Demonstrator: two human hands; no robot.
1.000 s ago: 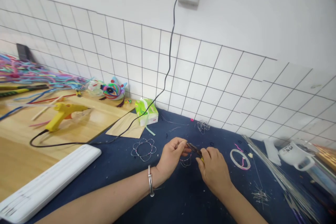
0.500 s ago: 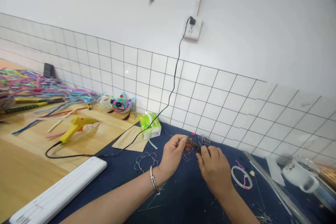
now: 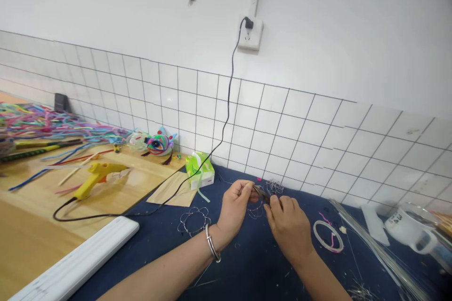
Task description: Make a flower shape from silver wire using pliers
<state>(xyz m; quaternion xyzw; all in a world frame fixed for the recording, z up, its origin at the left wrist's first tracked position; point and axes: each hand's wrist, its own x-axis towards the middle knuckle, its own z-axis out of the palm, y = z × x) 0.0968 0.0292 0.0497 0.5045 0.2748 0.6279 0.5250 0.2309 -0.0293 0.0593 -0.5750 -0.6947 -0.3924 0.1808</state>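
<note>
My left hand, with a silver bangle at the wrist, is closed in a pinch on thin wire, mostly hidden by the fingers. My right hand is wrapped around a pair of dark pliers, whose jaws point left and meet the left fingertips. Just below, between the hands, thin wire loops show; whether they hang from the left hand or lie on the cloth I cannot tell. A flower-shaped wire ring lies left of my left wrist. Behind the pliers sits a tangle of shaped wire.
A yellow glue gun lies on the wooden board, its black cord running to the wall socket. Nearby are a tissue pack and a white case. At right are a tape ring, straight wires and a white mug.
The view has shifted slightly, so the background sits a little further left. Both hands keep nearly the same pose, with the pliers still at the left fingertips.
</note>
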